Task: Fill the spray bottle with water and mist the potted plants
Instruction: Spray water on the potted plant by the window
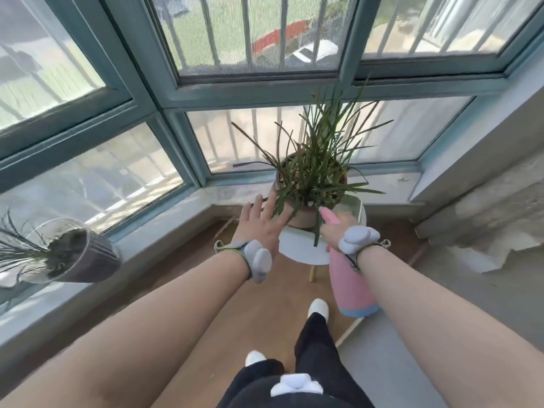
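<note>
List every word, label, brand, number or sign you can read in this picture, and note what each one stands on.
No text can be read anywhere.
Pink spray bottle: plain side, no label showing.
Grey device on the left wrist: no marking visible.
Red shape outdoors: too blurred to tell whether it bears any lettering.

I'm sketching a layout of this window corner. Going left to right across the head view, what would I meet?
plant in the clear pot → left hand → brown-potted plant → pink spray bottle, gripped by the right hand
</note>
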`<action>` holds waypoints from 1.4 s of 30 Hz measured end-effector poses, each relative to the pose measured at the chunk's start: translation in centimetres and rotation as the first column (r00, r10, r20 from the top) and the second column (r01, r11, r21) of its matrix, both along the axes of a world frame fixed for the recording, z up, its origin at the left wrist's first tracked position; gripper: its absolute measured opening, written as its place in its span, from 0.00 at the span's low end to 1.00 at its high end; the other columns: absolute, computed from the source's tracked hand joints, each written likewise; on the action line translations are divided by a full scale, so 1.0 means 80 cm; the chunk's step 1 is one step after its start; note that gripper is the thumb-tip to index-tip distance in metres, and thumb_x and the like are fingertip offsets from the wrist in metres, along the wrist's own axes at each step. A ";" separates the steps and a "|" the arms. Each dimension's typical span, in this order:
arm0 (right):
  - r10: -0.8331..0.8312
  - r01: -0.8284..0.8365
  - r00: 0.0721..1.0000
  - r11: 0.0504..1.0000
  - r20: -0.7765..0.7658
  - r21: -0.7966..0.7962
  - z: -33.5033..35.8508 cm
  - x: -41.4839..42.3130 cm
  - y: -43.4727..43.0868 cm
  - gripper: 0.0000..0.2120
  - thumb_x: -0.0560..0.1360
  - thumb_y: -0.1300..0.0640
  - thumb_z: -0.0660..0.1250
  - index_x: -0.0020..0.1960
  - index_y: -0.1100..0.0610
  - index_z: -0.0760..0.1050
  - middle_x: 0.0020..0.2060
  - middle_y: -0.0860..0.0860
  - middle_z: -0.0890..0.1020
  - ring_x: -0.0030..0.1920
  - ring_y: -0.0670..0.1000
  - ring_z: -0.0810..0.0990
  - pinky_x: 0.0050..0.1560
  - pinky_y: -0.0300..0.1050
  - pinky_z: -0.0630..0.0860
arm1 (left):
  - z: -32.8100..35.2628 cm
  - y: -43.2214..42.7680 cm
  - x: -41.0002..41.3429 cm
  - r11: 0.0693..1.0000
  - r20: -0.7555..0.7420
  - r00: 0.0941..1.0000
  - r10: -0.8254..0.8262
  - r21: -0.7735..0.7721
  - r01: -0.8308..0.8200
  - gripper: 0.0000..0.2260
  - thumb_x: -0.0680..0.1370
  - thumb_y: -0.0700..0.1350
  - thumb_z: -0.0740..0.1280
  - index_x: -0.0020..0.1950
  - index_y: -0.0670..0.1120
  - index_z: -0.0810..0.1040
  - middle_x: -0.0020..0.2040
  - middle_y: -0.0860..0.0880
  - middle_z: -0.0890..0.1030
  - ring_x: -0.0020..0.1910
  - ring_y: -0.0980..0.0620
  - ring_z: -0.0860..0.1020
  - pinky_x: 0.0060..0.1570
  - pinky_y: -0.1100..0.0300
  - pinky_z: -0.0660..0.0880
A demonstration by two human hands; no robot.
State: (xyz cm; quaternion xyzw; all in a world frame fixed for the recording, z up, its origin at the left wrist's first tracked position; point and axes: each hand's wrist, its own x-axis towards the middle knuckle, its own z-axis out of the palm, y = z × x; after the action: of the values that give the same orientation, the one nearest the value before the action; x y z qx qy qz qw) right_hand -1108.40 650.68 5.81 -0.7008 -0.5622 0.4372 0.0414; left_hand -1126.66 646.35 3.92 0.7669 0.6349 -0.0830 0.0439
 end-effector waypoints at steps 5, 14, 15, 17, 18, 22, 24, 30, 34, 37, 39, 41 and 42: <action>0.044 -0.045 0.999 0.998 -0.020 -0.043 -0.008 -0.014 -0.016 0.28 0.76 0.62 0.54 0.75 0.49 0.61 0.62 0.59 0.75 0.46 0.61 0.83 0.53 0.52 0.79 | -0.006 -0.016 -0.012 1.000 0.034 0.999 -0.006 -0.027 0.007 0.29 0.77 0.46 0.61 0.75 0.55 0.52 0.78 0.43 0.43 0.76 0.37 0.44 0.73 0.42 0.46; 0.018 -0.019 0.998 0.999 0.053 0.033 -0.001 -0.008 -0.004 0.23 0.76 0.64 0.56 0.70 0.55 0.67 0.51 0.58 0.77 0.43 0.60 0.82 0.40 0.45 0.77 | -0.006 -0.007 -0.015 0.998 0.051 0.998 0.024 -0.053 -0.021 0.28 0.77 0.47 0.62 0.74 0.52 0.55 0.78 0.42 0.44 0.76 0.37 0.45 0.73 0.43 0.46; 0.009 -0.011 0.999 0.999 0.049 0.037 0.000 -0.003 0.000 0.23 0.77 0.64 0.55 0.71 0.55 0.68 0.51 0.58 0.77 0.46 0.62 0.82 0.46 0.48 0.78 | -0.006 -0.004 -0.010 0.998 0.059 0.998 0.018 -0.056 -0.014 0.28 0.77 0.48 0.62 0.74 0.53 0.55 0.78 0.42 0.44 0.76 0.38 0.45 0.73 0.43 0.46; -0.006 0.002 0.998 0.999 0.070 0.050 0.004 0.006 0.009 0.21 0.78 0.63 0.54 0.70 0.57 0.69 0.55 0.60 0.78 0.50 0.63 0.81 0.52 0.51 0.77 | -0.006 0.005 0.001 0.999 0.079 0.997 0.005 -0.053 -0.001 0.27 0.78 0.48 0.61 0.75 0.53 0.55 0.78 0.43 0.45 0.76 0.39 0.45 0.73 0.44 0.46; -0.006 0.001 0.996 0.999 0.091 0.053 0.004 0.010 0.013 0.19 0.79 0.62 0.54 0.68 0.60 0.70 0.57 0.61 0.79 0.51 0.63 0.80 0.54 0.50 0.76 | -0.006 0.010 0.006 0.999 0.082 0.997 0.002 -0.044 0.002 0.27 0.78 0.48 0.61 0.75 0.53 0.55 0.78 0.43 0.45 0.76 0.39 0.45 0.74 0.44 0.46; 0.018 -0.021 0.993 0.999 0.114 0.025 0.002 0.023 0.031 0.17 0.80 0.61 0.54 0.67 0.59 0.71 0.57 0.59 0.80 0.53 0.60 0.80 0.54 0.47 0.75 | -0.006 0.025 0.026 1.000 0.064 0.998 0.002 -0.001 -0.002 0.26 0.79 0.48 0.59 0.75 0.53 0.55 0.78 0.43 0.45 0.76 0.39 0.45 0.74 0.43 0.47; 0.023 -0.026 0.992 0.999 0.122 0.020 -0.005 0.031 0.036 0.17 0.79 0.61 0.56 0.66 0.60 0.71 0.56 0.61 0.80 0.54 0.61 0.79 0.54 0.48 0.75 | -0.007 0.030 0.032 1.000 0.060 0.998 0.010 -0.007 -0.010 0.25 0.78 0.48 0.60 0.74 0.52 0.57 0.78 0.43 0.44 0.76 0.39 0.45 0.74 0.43 0.47; -0.009 0.010 0.998 1.000 0.061 -0.014 -0.031 0.027 0.032 0.16 0.75 0.60 0.61 0.61 0.63 0.74 0.53 0.62 0.81 0.54 0.62 0.80 0.54 0.52 0.77 | -0.017 0.024 0.024 0.998 0.057 0.997 0.056 -0.030 -0.054 0.26 0.78 0.49 0.61 0.74 0.54 0.57 0.78 0.43 0.45 0.76 0.40 0.44 0.73 0.43 0.45; 0.087 -0.090 0.994 0.995 0.067 0.049 -0.034 -0.004 0.009 0.12 0.76 0.60 0.59 0.57 0.63 0.73 0.45 0.60 0.79 0.47 0.62 0.81 0.48 0.53 0.77 | -0.021 0.002 -0.002 0.992 0.078 0.992 0.102 -0.083 -0.096 0.27 0.77 0.49 0.62 0.74 0.56 0.57 0.78 0.43 0.46 0.76 0.40 0.47 0.73 0.45 0.47; 0.174 -0.174 0.985 0.983 0.016 0.063 -0.025 -0.050 -0.010 0.08 0.73 0.60 0.60 0.50 0.57 0.74 0.43 0.55 0.76 0.48 0.60 0.80 0.49 0.50 0.76 | -0.018 -0.019 -0.042 0.977 0.125 0.974 0.189 -0.123 -0.174 0.28 0.77 0.49 0.61 0.75 0.56 0.55 0.78 0.44 0.47 0.76 0.42 0.49 0.73 0.46 0.49; 0.234 -0.231 0.972 0.967 -0.011 0.103 -0.019 -0.091 -0.021 0.10 0.69 0.54 0.58 0.47 0.52 0.75 0.44 0.53 0.77 0.48 0.59 0.78 0.50 0.46 0.73 | -0.013 -0.037 -0.080 0.965 0.139 0.960 0.245 -0.131 -0.227 0.28 0.77 0.49 0.61 0.75 0.56 0.54 0.78 0.45 0.48 0.76 0.42 0.50 0.73 0.47 0.49; 0.302 -0.299 0.953 0.949 -0.014 0.101 -0.016 -0.136 -0.034 0.12 0.71 0.53 0.59 0.51 0.52 0.76 0.48 0.53 0.81 0.48 0.59 0.78 0.51 0.48 0.76 | -0.008 -0.059 -0.125 0.959 0.140 0.952 0.273 -0.113 -0.259 0.27 0.78 0.49 0.60 0.76 0.54 0.55 0.77 0.46 0.52 0.76 0.44 0.53 0.74 0.49 0.49; 0.324 -0.321 0.946 0.941 -0.007 0.107 -0.016 -0.159 -0.040 0.10 0.72 0.55 0.60 0.51 0.52 0.76 0.47 0.52 0.81 0.46 0.57 0.79 0.49 0.48 0.77 | -0.006 -0.072 -0.149 0.957 0.150 0.946 0.286 -0.096 -0.274 0.27 0.78 0.48 0.59 0.76 0.53 0.55 0.77 0.46 0.56 0.75 0.45 0.55 0.74 0.50 0.50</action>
State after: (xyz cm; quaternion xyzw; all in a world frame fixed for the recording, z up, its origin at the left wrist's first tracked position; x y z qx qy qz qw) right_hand -1121.12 647.45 4.54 -0.5908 -0.6909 0.4165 0.0128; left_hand -1138.56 640.61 3.46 0.6709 0.7283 -0.0365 0.1351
